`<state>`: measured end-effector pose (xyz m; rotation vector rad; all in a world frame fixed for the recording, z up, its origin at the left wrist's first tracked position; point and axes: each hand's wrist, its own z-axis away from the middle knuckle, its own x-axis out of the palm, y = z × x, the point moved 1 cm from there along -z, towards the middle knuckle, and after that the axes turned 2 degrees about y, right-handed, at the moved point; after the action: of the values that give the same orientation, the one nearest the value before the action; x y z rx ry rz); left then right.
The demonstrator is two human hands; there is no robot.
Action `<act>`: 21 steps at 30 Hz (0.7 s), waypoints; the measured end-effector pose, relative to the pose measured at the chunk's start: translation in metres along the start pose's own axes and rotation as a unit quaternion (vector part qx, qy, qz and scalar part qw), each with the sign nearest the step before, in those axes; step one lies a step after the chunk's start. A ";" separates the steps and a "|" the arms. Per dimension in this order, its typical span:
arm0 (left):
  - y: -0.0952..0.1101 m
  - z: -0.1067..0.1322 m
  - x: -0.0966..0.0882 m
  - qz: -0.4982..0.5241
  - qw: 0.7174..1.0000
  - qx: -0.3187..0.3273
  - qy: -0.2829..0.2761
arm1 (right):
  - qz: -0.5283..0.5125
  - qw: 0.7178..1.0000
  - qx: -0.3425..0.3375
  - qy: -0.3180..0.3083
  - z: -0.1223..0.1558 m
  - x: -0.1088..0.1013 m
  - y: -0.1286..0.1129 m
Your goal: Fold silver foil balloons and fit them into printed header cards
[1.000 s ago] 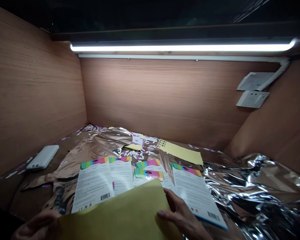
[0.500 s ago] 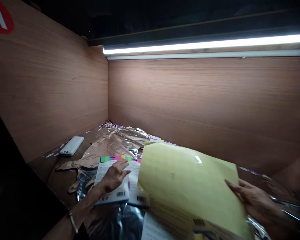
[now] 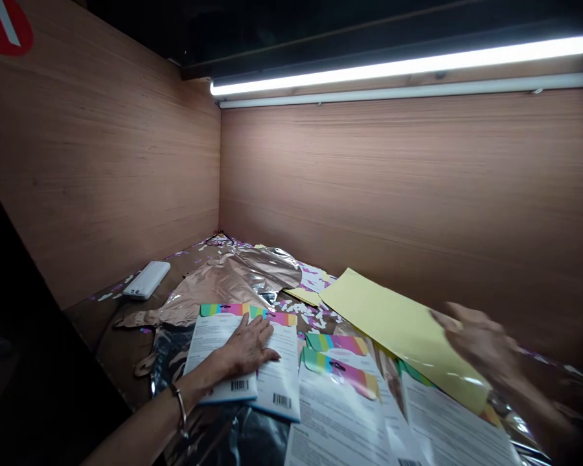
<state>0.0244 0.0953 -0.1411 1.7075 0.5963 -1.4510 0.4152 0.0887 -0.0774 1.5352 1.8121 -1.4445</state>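
Note:
My left hand [image 3: 247, 348] lies flat with fingers spread across two printed packs, the left pack [image 3: 200, 349] and the overlapping right pack [image 3: 284, 369]. Both have rainbow-striped tops with hang holes, and barcodes near the bottom. My right hand [image 3: 480, 343], smeared by motion, is over the right part of a yellow sheet [image 3: 383, 310]; whether its fingers grip the sheet cannot be made out. The sheet slants over the back right and partly covers another printed pack [image 3: 457, 414]. More packs of the same kind [image 3: 337, 414] overlap at the front centre.
Shiny rose-coloured foil [image 3: 223, 278] spreads over the back left of the table. A white power bank [image 3: 147, 280] lies left of it, and eyeglasses [image 3: 220, 239] rest in the corner. Small paper scraps [image 3: 306, 314] are scattered about. Wooden panels [image 3: 393, 194] enclose the back and left.
The yellow sheet has gone down and back to the right, uncovering several packs at the front. My right hand has moved up along its edge. My left hand has shifted right across the packs.

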 end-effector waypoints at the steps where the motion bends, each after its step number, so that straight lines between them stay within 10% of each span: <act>1: 0.001 -0.001 -0.001 0.000 1.000 0.000 -0.005 | 0.011 0.999 -0.036 -0.009 0.006 0.011 -0.023; 9: 0.005 -0.009 -0.012 0.025 0.999 0.023 -0.004 | 0.012 0.919 -0.342 -0.197 0.072 0.121 -0.157; 21: -0.003 -0.012 -0.004 0.075 0.996 0.039 0.014 | 0.012 0.887 -0.369 -0.279 0.089 0.155 -0.170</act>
<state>0.0287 0.1073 -0.1381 1.7956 0.4226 -1.3614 0.1834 0.1113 -0.1581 0.6667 1.6610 -0.8681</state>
